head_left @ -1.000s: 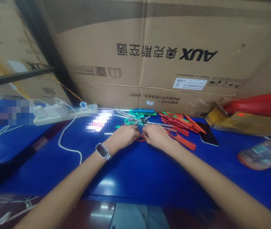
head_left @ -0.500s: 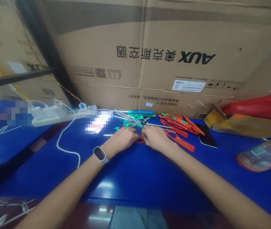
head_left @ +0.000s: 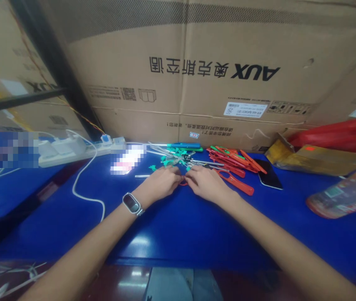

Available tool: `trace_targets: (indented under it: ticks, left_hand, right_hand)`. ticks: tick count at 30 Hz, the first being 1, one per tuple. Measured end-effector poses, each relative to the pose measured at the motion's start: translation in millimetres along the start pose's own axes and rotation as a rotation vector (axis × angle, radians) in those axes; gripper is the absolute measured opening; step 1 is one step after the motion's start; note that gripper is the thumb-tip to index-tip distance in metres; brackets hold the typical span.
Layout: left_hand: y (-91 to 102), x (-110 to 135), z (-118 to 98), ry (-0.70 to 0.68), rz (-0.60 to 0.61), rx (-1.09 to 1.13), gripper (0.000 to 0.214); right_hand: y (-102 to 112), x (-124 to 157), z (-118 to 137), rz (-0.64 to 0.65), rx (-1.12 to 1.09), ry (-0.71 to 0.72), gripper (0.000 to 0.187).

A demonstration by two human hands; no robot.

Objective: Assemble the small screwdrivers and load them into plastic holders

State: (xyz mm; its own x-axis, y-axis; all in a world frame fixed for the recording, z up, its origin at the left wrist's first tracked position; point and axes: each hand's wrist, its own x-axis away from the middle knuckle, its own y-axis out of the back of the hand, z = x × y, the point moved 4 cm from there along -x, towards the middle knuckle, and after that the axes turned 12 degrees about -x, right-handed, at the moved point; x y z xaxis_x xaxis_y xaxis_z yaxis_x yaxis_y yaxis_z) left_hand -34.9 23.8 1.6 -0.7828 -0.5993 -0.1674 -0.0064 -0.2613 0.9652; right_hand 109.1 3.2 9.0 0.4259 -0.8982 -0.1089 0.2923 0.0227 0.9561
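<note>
My left hand [head_left: 164, 182], with a watch [head_left: 131, 203] at its wrist, is closed around a small red plastic piece with a rounded loop [head_left: 183, 181]. Most of that piece is hidden behind the fingers. My right hand [head_left: 207, 182] is at its other side, fingers curled and thumb tip against it. Just beyond the hands lie green plastic parts [head_left: 167, 160] and thin metal rods [head_left: 207, 162] in a loose heap. A red plastic handle shell with a ring opening [head_left: 239, 185] rests right of my right hand.
Behind the heap is a blue-and-green long-nosed lighter [head_left: 184, 146]. More red handle shells [head_left: 228, 159] are piled beside a dark phone [head_left: 270, 175]. A large carton [head_left: 203, 37] stands at the back. A bottle [head_left: 337, 198] lies right; a white cable [head_left: 77, 184] and power strip [head_left: 67, 154] are left.
My right hand's fingers have loosened and lifted slightly from the red piece. My left hand keeps its hold. The whole view has shifted a little.
</note>
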Motion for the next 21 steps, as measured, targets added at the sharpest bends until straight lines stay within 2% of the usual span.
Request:
trace_targets:
  ticks: [9, 12, 21]
  left_hand:
    - [-5.4, -0.1, 1.4, -0.001, -0.065, 0.09, 0.025]
    - [-5.8, 0.4, 0.6, -0.009, -0.107, 0.111, 0.025]
    - [-6.5, -0.4, 1.2, 0.01, -0.084, 0.11, 0.026]
  right_hand:
    - [-20.8, 17.4, -5.3, -0.144, -0.043, 0.081, 0.033]
    - [-22.1, 18.2, -6.8, -0.156, -0.038, 0.084, 0.033]
    - [-23.4, 18.7, -8.5, -0.165, -0.094, 0.091, 0.033]
